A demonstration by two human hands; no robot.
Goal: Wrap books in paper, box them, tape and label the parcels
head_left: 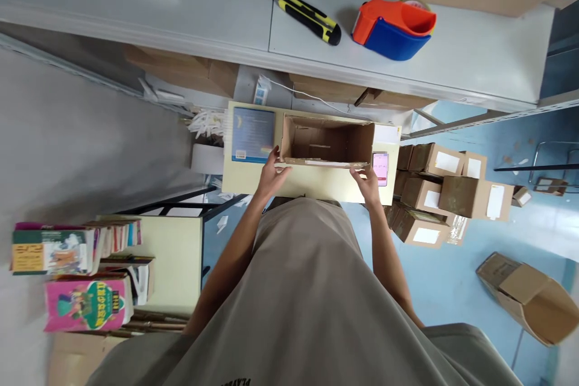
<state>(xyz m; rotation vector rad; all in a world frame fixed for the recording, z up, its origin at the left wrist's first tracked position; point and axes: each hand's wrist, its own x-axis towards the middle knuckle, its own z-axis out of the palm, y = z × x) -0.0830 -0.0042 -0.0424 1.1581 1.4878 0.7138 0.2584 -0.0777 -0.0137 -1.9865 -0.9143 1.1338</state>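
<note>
Pale blue floor is glimpsed past the edges of a pale yellow desk (316,188), and centre stage, right between the hands, is taken by a cardboard box (325,136), its open side facing up and its inside bare to view. Its near left corner is touched by the left hand (272,176), thumb and fingers parted; its near right corner is met by the right hand (366,184), fingers bent. Whether it is firmly pinched or merely steadied cannot be told.

Just beyond the left hand, a blue book (253,131) is laid flat, a barcode printed near its lower corner. Close beside the right hand, a phone (380,169) is lit pink, its text too small to be read.

Ahead of both hands, the way is crossed by a grey shelf (203,12), where a yellow-and-black cutter (305,15) and an orange-and-blue tape dispenser (393,30) are set out.

Out to the right, stacked cartons (429,193) are marked with white labels, unreadable from here. Well left, books are piled, and Chinese characters are carried on a pink cover (88,303). Nearest the viewer, "PLAY" can be made out on grey-brown clothing (312,301).
</note>
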